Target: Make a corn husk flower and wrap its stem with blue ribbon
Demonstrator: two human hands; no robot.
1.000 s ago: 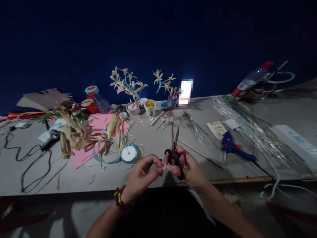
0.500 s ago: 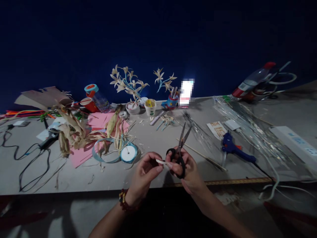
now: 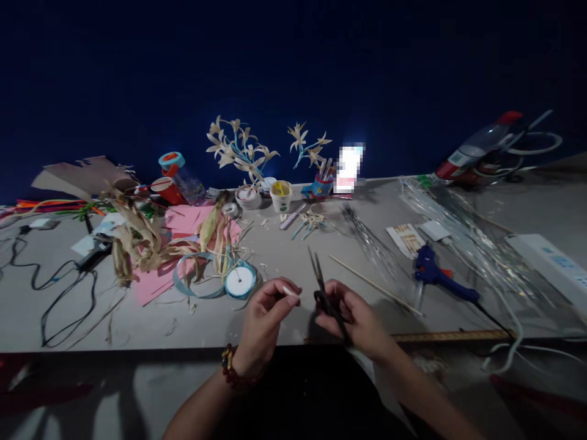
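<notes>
Between the thumb and fingers of my left hand (image 3: 270,311) is a small pale strip (image 3: 290,292), perhaps corn husk; the fingers cover much of it. My right hand (image 3: 351,318) grips black-handled scissors (image 3: 320,272), whose blades point up and away, slightly apart. A gap separates the scissors from the strip. Left of my hands lies a spool of blue ribbon (image 3: 240,282) with a loose loop. Beyond my hands, small husk pieces with blue stems (image 3: 312,223) rest on the table (image 3: 279,250).
Corn husks (image 3: 142,244) cover pink paper (image 3: 147,290) at left. A blue glue gun (image 3: 443,278) and a thin stick (image 3: 376,285) lie right. Husk flowers (image 3: 238,150) stand behind small tubs (image 3: 280,198). Wires (image 3: 371,238) and a clear plastic bundle (image 3: 477,244) lie farther right.
My hands have moved apart. The scissors have turned more edge-on, with their blades closer together and away from the strip, which stays in my left hand.
</notes>
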